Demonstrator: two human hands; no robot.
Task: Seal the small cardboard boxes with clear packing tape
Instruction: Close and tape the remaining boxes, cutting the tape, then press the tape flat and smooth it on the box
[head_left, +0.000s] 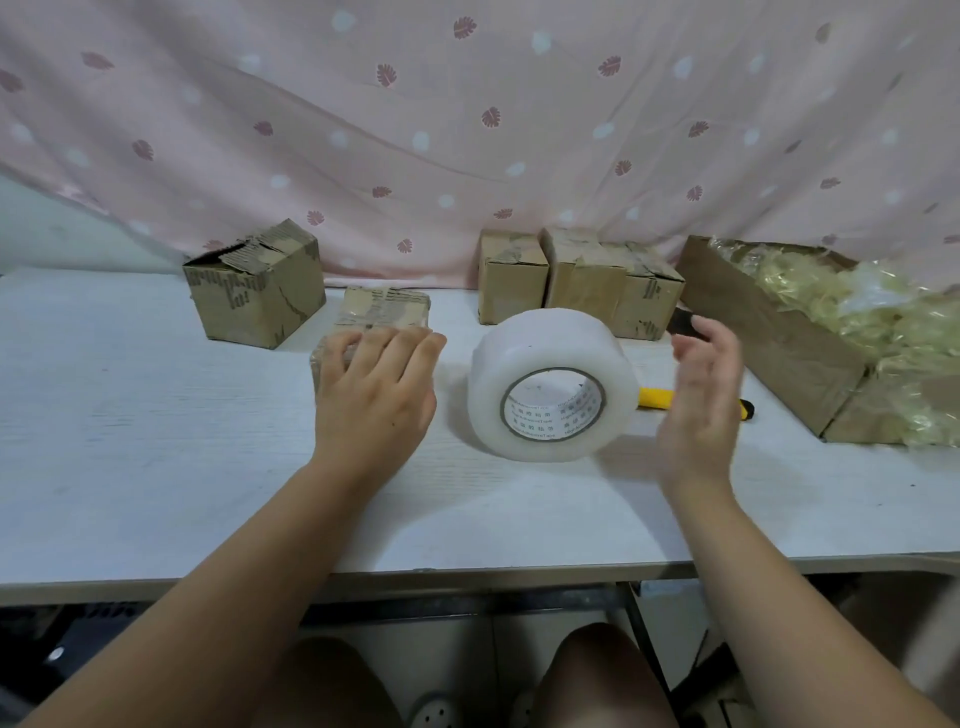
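Left hand (376, 395) flat, fingers spread, pressing small box (382, 312) at table (156, 441) centre. Right hand (701, 400) open, empty, beside tape roll (553, 384) standing on edge. Step judged: box steadied before taping. Next: grasp roll, find free end. Yellow knife (657, 397) behind roll.

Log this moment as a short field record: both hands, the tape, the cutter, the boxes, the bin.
left hand: flat on the small tape-wrapped cardboard box, fingers spread
right hand: open, in the air beside the roll, holding nothing
large roll of clear packing tape: on its side on the white table, between the hands
yellow utility knife: lying behind the right hand
other boxes: torn-top cardboard box back left; cluster of brown boxes back centre
open cardboard bin of crumpled tape scraps: far right
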